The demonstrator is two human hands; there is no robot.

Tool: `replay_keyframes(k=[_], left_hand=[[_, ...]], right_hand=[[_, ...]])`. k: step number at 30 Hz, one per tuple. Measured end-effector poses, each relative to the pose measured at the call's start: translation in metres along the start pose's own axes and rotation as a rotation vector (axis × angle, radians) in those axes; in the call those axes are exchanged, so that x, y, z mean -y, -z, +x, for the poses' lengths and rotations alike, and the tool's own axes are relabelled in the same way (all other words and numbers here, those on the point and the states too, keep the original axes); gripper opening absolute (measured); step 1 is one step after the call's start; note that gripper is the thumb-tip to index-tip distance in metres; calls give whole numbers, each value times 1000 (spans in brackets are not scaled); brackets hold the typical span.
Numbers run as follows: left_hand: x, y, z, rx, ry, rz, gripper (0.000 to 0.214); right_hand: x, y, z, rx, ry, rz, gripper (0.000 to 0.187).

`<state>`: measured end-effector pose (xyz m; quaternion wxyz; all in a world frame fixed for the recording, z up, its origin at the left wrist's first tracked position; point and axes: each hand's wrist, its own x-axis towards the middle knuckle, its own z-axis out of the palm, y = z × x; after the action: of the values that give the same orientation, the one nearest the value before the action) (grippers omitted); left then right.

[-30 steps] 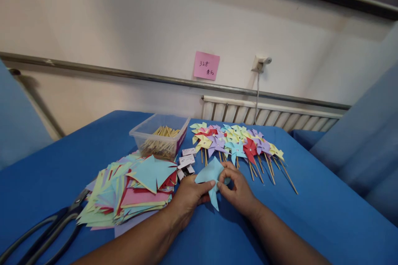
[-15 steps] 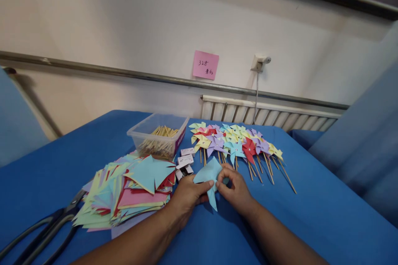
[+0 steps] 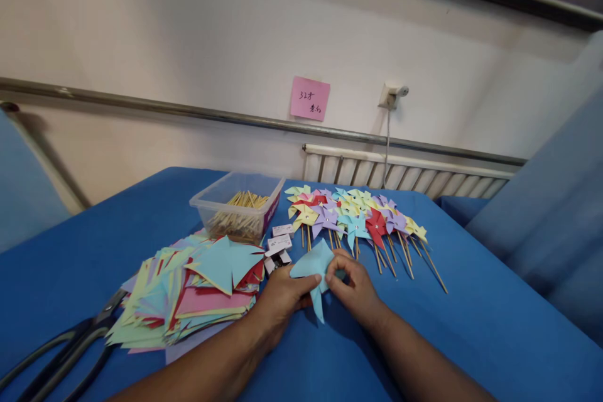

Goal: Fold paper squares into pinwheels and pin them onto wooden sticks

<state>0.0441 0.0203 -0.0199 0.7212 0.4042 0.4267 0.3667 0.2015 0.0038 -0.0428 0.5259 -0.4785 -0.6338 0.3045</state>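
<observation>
A light blue paper pinwheel piece [image 3: 313, 262] is held up between my two hands, partly folded, one pointed blade hanging down. My left hand [image 3: 286, 294] pinches it from the left, thumb across its middle. From the right, my right hand [image 3: 353, 282] grips a folded blade with thumb and forefinger pressed together; part of the paper is hidden behind those fingers. Just left of my left hand lies a thick pile of cut coloured paper [image 3: 211, 301], a blue star-shaped sheet on top. Finished pinwheels [image 3: 353, 217] on thin sticks lie in rows beyond my right hand.
A clear plastic box [image 3: 205, 206] of wooden sticks [image 3: 245, 201] stands behind the pile. Small white boxes [image 3: 279, 244] sit beside it. Large scissors [image 3: 89, 333] rest at the left on the blue cloth [image 3: 471, 326]. A radiator [image 3: 377, 169] runs along the wall.
Both hands stay at nearly the same spot with the blue paper. Its lower blade hangs slightly further left and lower; the whole view has shifted a little.
</observation>
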Motion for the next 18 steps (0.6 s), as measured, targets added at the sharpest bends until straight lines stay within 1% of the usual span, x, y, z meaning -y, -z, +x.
replay_keyframes(k=[1,2,4,6,7,9,12,15,18], left_hand=[[-1,0,0,-9,-4,21,26],[-2,0,0,-10,-6,42,24],[-4,1,0,21,-15,86,21],[-8,2,-1,80,-29,139,18],[-10,2,-2,107,-35,173,18],[-13,2,-4,148,-44,253,17],[-14,3,-6,176,-61,346,15],[-12,4,-4,179,-59,377,12],[-11,3,-1,118,-46,383,13]], right_hand=[[0,0,1,-34,-18,53,5],[0,0,1,-73,-47,127,10],[1,1,3,-111,-136,310,31],[3,1,4,-41,-245,466,44],[4,1,4,12,-288,502,47],[8,2,2,107,-335,499,48],[12,2,0,161,-345,447,45],[12,0,-1,146,-334,438,40],[8,-3,0,81,-332,477,39]])
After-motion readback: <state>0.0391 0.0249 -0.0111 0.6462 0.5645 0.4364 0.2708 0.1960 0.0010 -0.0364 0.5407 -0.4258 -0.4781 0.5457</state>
